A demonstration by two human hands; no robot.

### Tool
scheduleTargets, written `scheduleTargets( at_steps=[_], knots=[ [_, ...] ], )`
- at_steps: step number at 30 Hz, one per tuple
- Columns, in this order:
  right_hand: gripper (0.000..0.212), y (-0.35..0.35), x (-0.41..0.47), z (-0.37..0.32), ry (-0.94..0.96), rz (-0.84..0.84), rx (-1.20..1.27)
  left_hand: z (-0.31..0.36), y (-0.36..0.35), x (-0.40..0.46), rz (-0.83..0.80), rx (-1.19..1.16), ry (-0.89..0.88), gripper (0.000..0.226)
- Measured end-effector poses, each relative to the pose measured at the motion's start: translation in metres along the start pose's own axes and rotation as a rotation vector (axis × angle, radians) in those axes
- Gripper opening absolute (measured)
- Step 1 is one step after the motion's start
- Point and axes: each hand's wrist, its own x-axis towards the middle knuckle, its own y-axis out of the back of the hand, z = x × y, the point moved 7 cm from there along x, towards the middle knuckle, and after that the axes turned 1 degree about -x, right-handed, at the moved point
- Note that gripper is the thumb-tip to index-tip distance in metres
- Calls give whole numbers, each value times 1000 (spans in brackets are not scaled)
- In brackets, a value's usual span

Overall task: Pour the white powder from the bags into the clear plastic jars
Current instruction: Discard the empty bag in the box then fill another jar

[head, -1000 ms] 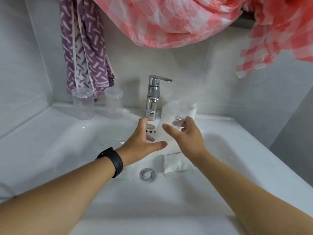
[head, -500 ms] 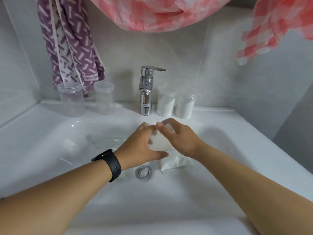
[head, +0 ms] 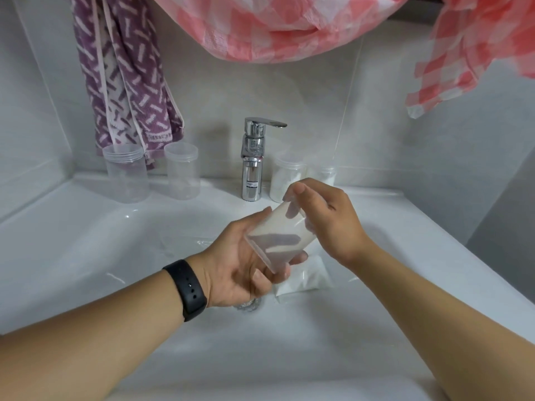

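Clear plastic jar (head: 278, 238) lies tilted above the sink (head: 86, 241); we cradle it in our left hand (head: 243, 264) while our right hand (head: 327, 215) grips its far end.

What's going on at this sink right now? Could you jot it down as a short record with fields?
Place: white sink with a chrome tap
Held: clear plastic jar, tilted on its side over the basin
Left hand: grips the jar's lidded end
Right hand: grips the jar's other end
Empty jars: two, left of the tap
Filled jars: two with white powder, right of the tap
Powder bag: lies in the basin, beneath the hands
Pouring: not yet begun
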Motion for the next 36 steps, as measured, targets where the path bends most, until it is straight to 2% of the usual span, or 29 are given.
scheduleTargets(
  at_steps=[2, 5, 7, 9, 13, 16, 19, 22, 25, 28, 30, 32, 34, 36],
  knots=[
    [40, 6, 5, 7, -112, 28, -17, 7, 4, 2, 107, 163, -152, 73],
    [43, 12, 7, 28, -339, 42, -94, 28, 6, -1, 251, 641, -497, 62],
    [45, 10, 5, 37, -416, 33, -91, 33, 7, -2, 297, 843, -569, 59],
    [46, 10, 5, 37, -370, 60, -111, 31, 7, -2, 276, 739, -484, 57],
    [44, 12, 6, 14, -107, 140, -57, 10, 4, -1, 52, 222, -65, 76],
    [41, 15, 3, 2, 41, 174, 78, 3, -2, -5, -95, 112, 32, 82],
    [37, 14, 3, 5, 43, 153, 79, 8, 2, 4, -144, 318, -98, 85],
    [36, 3, 4, 10, 9, 51, -17, 18, 12, 12, 3, 636, -332, 71],
    [36, -4, 0, 12, 10, -47, -73, 25, 16, 14, 127, 696, -481, 60],
    [28, -3, 3, 19, -10, -98, -81, 32, 23, 16, 194, 781, -565, 68],
    [24, 16, 9, 27, -6, 49, 16, 37, 34, 16, 287, 891, -542, 72],
    [32, 45, 12, 42, -59, 262, 62, 40, 46, 14, 390, 1095, -471, 74],
    [45, 69, 10, 63, -194, 399, -123, 40, 57, 14, 447, 1288, -391, 74],
    [50, 85, 8, 85, -350, 435, -372, 39, 69, 17, 461, 1324, -339, 72]
  ],
)
